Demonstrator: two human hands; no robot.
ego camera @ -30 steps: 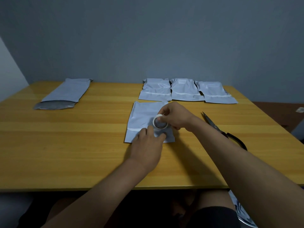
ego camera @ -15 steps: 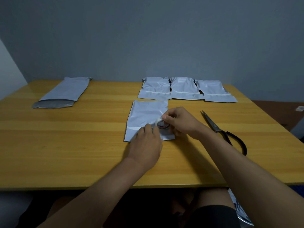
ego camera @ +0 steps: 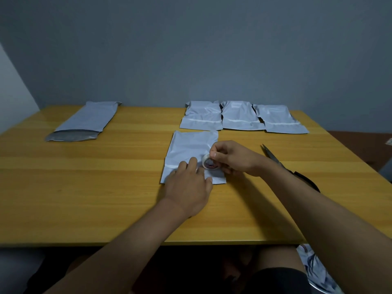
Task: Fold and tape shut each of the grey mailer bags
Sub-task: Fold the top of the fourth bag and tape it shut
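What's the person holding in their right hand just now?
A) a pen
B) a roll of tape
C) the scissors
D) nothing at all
B: the right hand grips a small roll of tape over the folded mailer bag, while the scissors lie untouched on the table beside the forearm.

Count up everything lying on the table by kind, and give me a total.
Grey mailer bags: 5 (three folded at the back, one unfolded far left, one under the hands)
Tape roll: 1
Scissors: 1
Total: 7
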